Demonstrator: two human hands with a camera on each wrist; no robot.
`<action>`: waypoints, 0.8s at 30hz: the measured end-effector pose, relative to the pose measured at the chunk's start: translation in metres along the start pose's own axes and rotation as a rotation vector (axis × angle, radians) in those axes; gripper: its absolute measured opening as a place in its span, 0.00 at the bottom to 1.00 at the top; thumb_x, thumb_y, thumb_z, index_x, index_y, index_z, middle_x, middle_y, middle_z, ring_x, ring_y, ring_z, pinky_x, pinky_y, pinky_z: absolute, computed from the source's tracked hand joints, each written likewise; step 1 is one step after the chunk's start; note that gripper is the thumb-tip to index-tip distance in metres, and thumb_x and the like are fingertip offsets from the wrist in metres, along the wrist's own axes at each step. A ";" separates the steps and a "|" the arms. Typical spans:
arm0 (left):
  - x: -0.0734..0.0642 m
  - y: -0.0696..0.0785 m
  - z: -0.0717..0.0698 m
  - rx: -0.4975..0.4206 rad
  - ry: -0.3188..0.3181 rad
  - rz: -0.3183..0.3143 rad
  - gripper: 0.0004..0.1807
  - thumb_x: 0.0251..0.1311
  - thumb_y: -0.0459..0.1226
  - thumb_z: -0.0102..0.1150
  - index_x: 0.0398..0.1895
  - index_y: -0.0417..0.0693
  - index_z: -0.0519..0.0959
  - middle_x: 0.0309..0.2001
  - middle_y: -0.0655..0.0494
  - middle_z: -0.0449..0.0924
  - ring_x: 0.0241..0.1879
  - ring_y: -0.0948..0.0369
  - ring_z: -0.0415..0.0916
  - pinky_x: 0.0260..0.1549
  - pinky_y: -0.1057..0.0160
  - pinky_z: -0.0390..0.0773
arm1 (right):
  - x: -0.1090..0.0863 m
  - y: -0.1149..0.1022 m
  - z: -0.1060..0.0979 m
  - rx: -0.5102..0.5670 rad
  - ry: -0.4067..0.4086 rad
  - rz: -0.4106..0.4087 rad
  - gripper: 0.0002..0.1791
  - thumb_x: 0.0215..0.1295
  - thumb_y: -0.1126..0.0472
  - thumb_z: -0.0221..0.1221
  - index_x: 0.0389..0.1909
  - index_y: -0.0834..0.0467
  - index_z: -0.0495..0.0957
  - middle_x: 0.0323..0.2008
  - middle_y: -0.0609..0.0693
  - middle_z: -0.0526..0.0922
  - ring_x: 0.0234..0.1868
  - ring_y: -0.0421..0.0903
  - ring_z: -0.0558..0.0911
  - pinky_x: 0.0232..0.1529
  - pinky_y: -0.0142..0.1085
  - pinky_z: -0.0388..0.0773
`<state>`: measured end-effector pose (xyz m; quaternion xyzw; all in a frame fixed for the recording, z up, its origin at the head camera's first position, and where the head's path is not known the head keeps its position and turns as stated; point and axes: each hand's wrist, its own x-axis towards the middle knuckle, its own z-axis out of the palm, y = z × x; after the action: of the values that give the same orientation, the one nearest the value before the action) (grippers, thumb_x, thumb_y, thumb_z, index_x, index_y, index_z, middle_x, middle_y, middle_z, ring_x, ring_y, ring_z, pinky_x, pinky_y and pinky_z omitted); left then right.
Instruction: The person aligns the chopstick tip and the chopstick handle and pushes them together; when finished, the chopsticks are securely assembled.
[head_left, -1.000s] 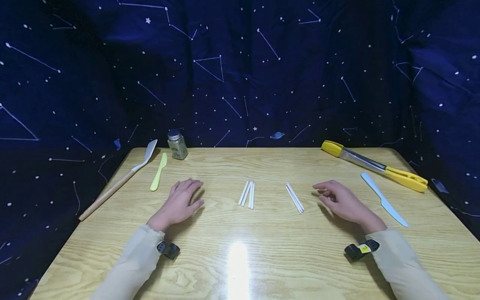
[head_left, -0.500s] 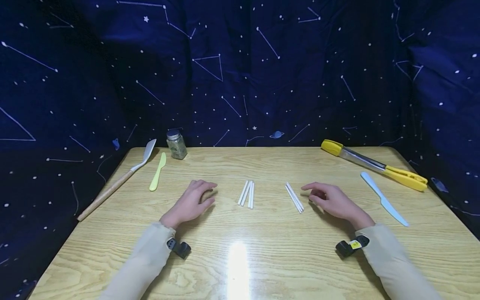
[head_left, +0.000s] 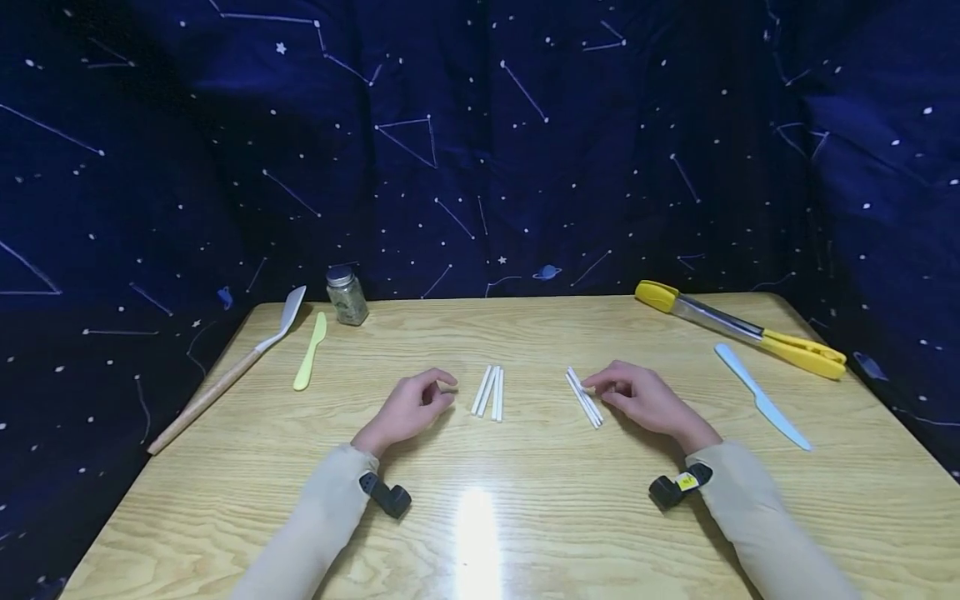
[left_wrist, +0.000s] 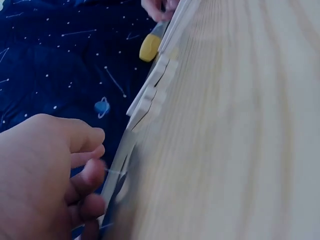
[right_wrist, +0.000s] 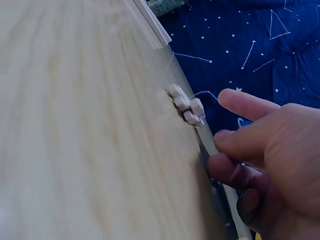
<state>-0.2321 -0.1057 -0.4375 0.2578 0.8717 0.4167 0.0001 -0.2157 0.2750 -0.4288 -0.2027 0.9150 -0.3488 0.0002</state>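
A small group of thin white sticks [head_left: 499, 396] lies fanned on the wooden table, left of the middle. My left hand [head_left: 408, 406] hovers just left of these, fingers loosely bent and nothing held. Further right lies another bundle of white sticks [head_left: 583, 398], close together and slanted. Right beside it is my right hand [head_left: 637, 396], index fingertip at the bundle's edge in the head view. The right wrist view shows a gap between that hand's fingers and the stick ends [right_wrist: 185, 104]. Whether the fingertip touches is hard to tell.
On the left lie a spatula [head_left: 225, 379] with a wooden handle and a pale green knife [head_left: 311, 352]. A glass jar [head_left: 347, 297] of dried herbs stands at the back. Yellow tongs [head_left: 738, 329] and a light blue knife [head_left: 763, 398] lie at right. A starry cloth [head_left: 480, 150] hangs behind.
Both hands have moved inward, the left rightward toward its group of sticks and the right leftward to its bundle. The sticks have stayed in place while the head view shifted slightly.
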 end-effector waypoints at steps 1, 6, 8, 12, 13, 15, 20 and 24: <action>0.001 0.000 0.002 -0.002 0.014 -0.005 0.10 0.62 0.34 0.59 0.46 0.42 0.80 0.21 0.60 0.71 0.19 0.67 0.65 0.24 0.69 0.68 | 0.002 0.000 0.001 -0.007 0.004 -0.011 0.18 0.63 0.73 0.57 0.48 0.52 0.83 0.37 0.49 0.78 0.33 0.41 0.71 0.33 0.31 0.69; 0.004 0.003 0.012 -0.013 0.056 -0.012 0.06 0.60 0.34 0.61 0.38 0.42 0.82 0.18 0.62 0.67 0.18 0.68 0.62 0.23 0.70 0.66 | 0.006 0.001 0.004 -0.010 -0.024 -0.027 0.18 0.63 0.74 0.57 0.46 0.52 0.84 0.36 0.51 0.77 0.31 0.41 0.69 0.32 0.31 0.67; 0.006 0.004 0.016 -0.019 0.063 0.000 0.04 0.60 0.34 0.62 0.36 0.43 0.82 0.18 0.63 0.65 0.18 0.68 0.61 0.23 0.70 0.65 | 0.005 0.001 0.005 -0.012 -0.036 -0.031 0.16 0.63 0.72 0.57 0.46 0.52 0.84 0.35 0.52 0.77 0.31 0.41 0.68 0.31 0.30 0.66; 0.008 0.005 0.021 -0.018 0.089 0.010 0.03 0.59 0.35 0.63 0.34 0.44 0.81 0.18 0.63 0.62 0.19 0.69 0.60 0.23 0.71 0.63 | 0.007 0.002 0.004 -0.003 -0.053 -0.062 0.15 0.64 0.71 0.57 0.45 0.52 0.85 0.36 0.51 0.79 0.31 0.40 0.68 0.30 0.31 0.65; 0.008 0.005 0.021 -0.014 0.095 0.014 0.03 0.59 0.35 0.63 0.34 0.44 0.81 0.18 0.63 0.62 0.19 0.69 0.60 0.23 0.71 0.63 | 0.009 0.002 0.003 0.000 -0.054 -0.074 0.15 0.64 0.71 0.58 0.44 0.52 0.85 0.36 0.50 0.80 0.31 0.40 0.68 0.30 0.31 0.66; 0.009 0.005 0.022 0.005 0.105 0.017 0.03 0.59 0.35 0.63 0.34 0.44 0.81 0.18 0.63 0.63 0.19 0.69 0.60 0.23 0.71 0.63 | 0.011 0.002 0.002 0.007 -0.062 -0.092 0.15 0.63 0.71 0.58 0.44 0.51 0.85 0.36 0.48 0.80 0.31 0.39 0.68 0.30 0.30 0.66; 0.008 0.005 0.026 0.100 0.136 0.050 0.03 0.60 0.35 0.61 0.31 0.46 0.81 0.19 0.63 0.68 0.20 0.68 0.63 0.24 0.71 0.64 | 0.013 0.005 0.003 0.009 -0.073 -0.105 0.14 0.64 0.70 0.59 0.42 0.49 0.85 0.36 0.45 0.81 0.32 0.38 0.69 0.32 0.30 0.67; 0.006 0.005 0.033 0.180 0.156 0.054 0.03 0.59 0.38 0.62 0.29 0.49 0.81 0.21 0.66 0.71 0.25 0.67 0.66 0.33 0.67 0.66 | 0.010 0.007 0.006 0.009 -0.062 -0.084 0.13 0.64 0.69 0.59 0.40 0.48 0.86 0.35 0.46 0.81 0.33 0.39 0.71 0.33 0.30 0.67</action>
<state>-0.2281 -0.0758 -0.4539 0.2471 0.8957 0.3553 -0.1021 -0.2262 0.2721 -0.4368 -0.2518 0.9037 -0.3460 0.0147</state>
